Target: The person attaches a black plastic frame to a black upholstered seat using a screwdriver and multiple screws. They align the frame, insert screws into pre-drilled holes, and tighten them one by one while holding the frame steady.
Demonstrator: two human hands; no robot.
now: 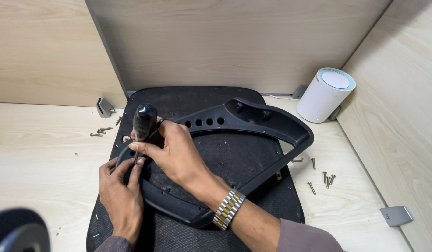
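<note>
Black plastic formed the armrest [253, 122], a curved loop with a row of round holes along its upper bar. It lay flat at the centre of the frame on a black seat base [202, 95], which rested on a pale wooden desk [43, 154].

Right hand [176, 149] was closed around a screwdriver [143, 122], gripping the black handle just below its rounded top. The tool stood nearly upright at the left end of the armrest, left of centre in the frame. Its tip was hidden behind the fingers, so contact with a screw could not be confirmed. A metal-link watch [229, 209] sat on the right wrist.

Left hand [120, 196] lay below the tool, fingers curled up toward the shaft, with the fingertips touching or just beside it. Whether they pinched the shaft or only steadied it could not be told. The palm rested against the lower left edge of the armrest.

Loose screws [101, 131] lay in a small group on the desk at the left, near a grey metal bracket [104, 107]. More screws [321, 176] were scattered at the right, just beside the seat base. A second grey bracket [396, 215] lay at lower right. A white cylinder [325, 95] with a pale teal rim stood at upper right, against the wooden partition [239, 42].
</note>
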